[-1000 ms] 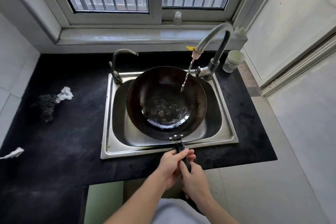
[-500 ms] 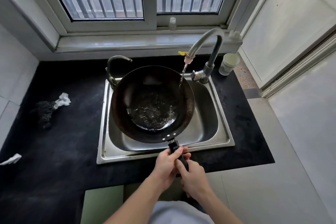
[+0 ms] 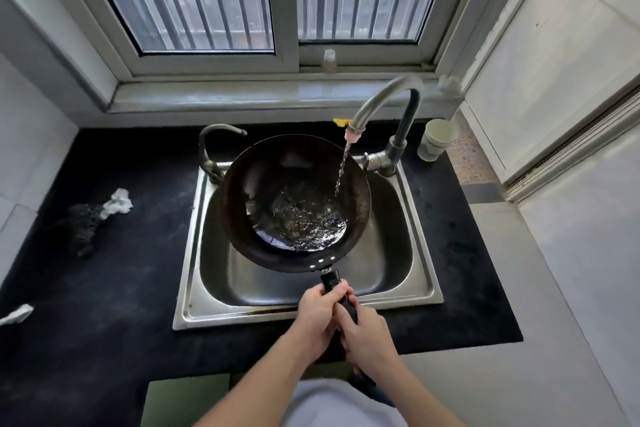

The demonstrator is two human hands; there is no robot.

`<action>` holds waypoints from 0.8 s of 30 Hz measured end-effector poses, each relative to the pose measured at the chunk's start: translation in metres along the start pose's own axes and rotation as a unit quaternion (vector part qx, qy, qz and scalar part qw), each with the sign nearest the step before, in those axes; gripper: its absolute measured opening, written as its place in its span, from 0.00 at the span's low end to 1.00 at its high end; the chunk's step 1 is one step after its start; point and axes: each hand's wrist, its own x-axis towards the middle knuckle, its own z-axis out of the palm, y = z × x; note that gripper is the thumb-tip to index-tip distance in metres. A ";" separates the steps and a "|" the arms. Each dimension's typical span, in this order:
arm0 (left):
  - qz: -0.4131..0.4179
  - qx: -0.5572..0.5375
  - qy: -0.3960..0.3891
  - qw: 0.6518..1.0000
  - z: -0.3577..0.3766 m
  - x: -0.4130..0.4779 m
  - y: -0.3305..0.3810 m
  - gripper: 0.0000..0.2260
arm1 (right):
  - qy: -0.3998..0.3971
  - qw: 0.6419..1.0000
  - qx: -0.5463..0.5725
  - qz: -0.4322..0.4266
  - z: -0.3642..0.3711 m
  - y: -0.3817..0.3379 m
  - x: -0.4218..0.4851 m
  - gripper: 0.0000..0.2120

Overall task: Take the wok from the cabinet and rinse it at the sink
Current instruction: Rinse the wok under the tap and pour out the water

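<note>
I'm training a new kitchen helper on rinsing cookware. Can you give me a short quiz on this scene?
1. True or false: the left hand and the right hand both grip the wok handle.
2. Where is the tall faucet pouring? A) into the wok B) onto the floor C) onto the windowsill
3. What stands on the countertop just right of the tall faucet's base?
Key: 1 true; 2 A; 3 a pale cup.
</note>
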 end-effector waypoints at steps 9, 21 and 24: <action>-0.010 -0.028 0.023 0.999 -0.024 -0.006 0.004 0.06 | -0.049 0.999 0.015 0.016 0.015 -0.007 -0.004 0.20; -0.058 0.027 -0.007 0.998 -0.011 -0.004 -0.027 0.07 | 0.003 0.999 -0.010 0.045 0.001 0.017 -0.027 0.19; -0.040 0.022 -0.005 0.999 -0.001 -0.001 -0.018 0.08 | -0.003 0.999 0.005 0.042 -0.006 0.008 -0.019 0.21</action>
